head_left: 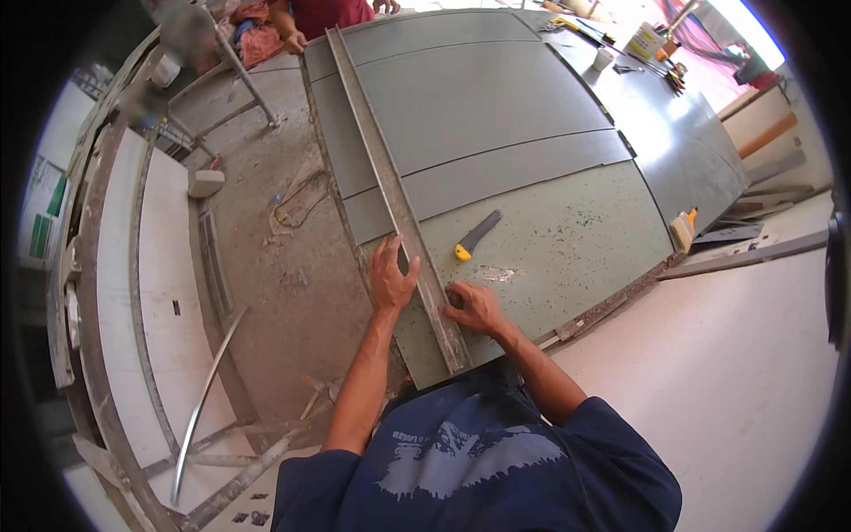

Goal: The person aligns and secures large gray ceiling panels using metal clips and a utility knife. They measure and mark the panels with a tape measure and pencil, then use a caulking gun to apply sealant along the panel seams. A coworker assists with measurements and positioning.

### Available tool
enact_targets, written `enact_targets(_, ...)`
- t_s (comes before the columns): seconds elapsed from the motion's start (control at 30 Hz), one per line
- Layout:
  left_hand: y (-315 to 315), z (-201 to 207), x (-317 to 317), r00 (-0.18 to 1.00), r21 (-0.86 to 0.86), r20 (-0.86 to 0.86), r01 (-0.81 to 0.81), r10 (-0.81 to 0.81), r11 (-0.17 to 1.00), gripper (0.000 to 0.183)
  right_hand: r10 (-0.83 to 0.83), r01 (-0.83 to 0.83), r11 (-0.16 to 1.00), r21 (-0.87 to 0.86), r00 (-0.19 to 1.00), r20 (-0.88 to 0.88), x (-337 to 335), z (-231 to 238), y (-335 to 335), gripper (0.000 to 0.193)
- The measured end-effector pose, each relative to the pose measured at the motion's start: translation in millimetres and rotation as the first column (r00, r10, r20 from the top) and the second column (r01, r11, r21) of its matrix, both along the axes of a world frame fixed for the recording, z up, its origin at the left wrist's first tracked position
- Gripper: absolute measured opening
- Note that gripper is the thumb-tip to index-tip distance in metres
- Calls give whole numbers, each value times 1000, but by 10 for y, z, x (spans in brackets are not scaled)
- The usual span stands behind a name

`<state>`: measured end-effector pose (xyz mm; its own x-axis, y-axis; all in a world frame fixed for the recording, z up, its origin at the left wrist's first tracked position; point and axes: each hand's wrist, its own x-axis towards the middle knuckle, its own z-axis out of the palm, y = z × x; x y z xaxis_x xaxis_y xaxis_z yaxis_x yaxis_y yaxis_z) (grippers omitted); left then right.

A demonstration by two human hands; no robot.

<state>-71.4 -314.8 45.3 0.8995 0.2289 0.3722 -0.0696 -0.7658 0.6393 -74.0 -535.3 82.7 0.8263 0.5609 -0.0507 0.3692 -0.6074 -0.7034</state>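
Observation:
A long, narrow metal bar (381, 160) with a dusty face lies lengthwise over the sheet-covered table, its near end close to my body. My left hand (391, 277) rests against the bar's left edge, fingers stretched and thumb apart. Right of the bar, my right hand (475, 309) is curled beside its edge; a small dark thing shows between thumb and fingers, too hidden to name. Beneath both hands is a pale green board (567, 257) with dark specks. On it lies a dark grey flat tool with a yellow end (480, 234).
Grey sheets (479, 97) cover the table's far part. A brush (683, 229) lies at the right edge. A white cup (603, 58), a tub (645, 41) and several tools stand far right. A person's hand (295, 42) touches the far left corner. A curved metal strip (206, 390) leans at left.

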Motion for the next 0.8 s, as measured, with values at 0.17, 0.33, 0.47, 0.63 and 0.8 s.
enact_targets(0.17,31,-45,49,996,38,-88,-1,4,999,61,129,-120,990,80,984,-119,205,-15,-127,36)
enact_targets(0.33,-126,49,-11,988,-79,-128,-97,86,992,64,374,-303,906,296,901,-222,499,-100,-365,45)
enact_targets(0.47,-451,156,-293,941,-93,-274,-232,199,968,69,464,-319,860,397,813,-352,608,-36,-923,47)
enact_targets(0.63,-608,189,-413,919,-153,-340,-264,200,952,70,328,-133,926,354,748,-577,731,-11,-1870,40)
enact_targets(0.8,-553,82,-485,901,-185,-377,-301,215,936,64,159,109,934,339,725,-670,746,-49,-2592,37)
